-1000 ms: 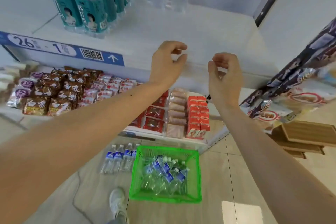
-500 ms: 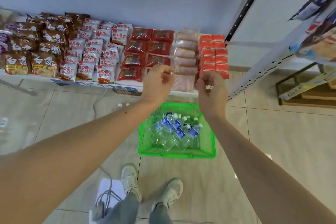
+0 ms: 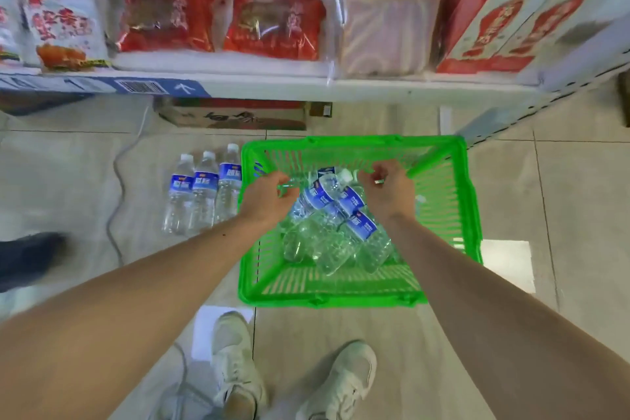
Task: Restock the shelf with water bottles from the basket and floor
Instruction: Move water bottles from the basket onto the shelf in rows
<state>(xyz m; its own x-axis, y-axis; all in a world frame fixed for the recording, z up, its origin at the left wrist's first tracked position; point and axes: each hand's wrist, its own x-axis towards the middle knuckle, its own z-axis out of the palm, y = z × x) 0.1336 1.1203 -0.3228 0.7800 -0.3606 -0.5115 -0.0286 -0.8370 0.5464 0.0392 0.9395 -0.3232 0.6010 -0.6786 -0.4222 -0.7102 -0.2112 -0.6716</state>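
A person stands over a green basket (image 3: 443, 215) on the tiled floor, both arms reaching down into it. The basket holds a loose heap of water bottles (image 3: 341, 215) with blue labels. Three more bottles (image 3: 201, 191) stand on the floor just left of the basket. The left hand (image 3: 269, 198) has curled fingers that seem to pinch a bottle top, though blur makes this uncertain. The right hand (image 3: 387, 189) hovers with fingers curled; whether it holds anything cannot be told. Snack packets fill the shelf (image 3: 272, 83) beyond. To lift cleanly, each hand should probably close around a topmost bottle's neck, avoiding those pinned underneath.
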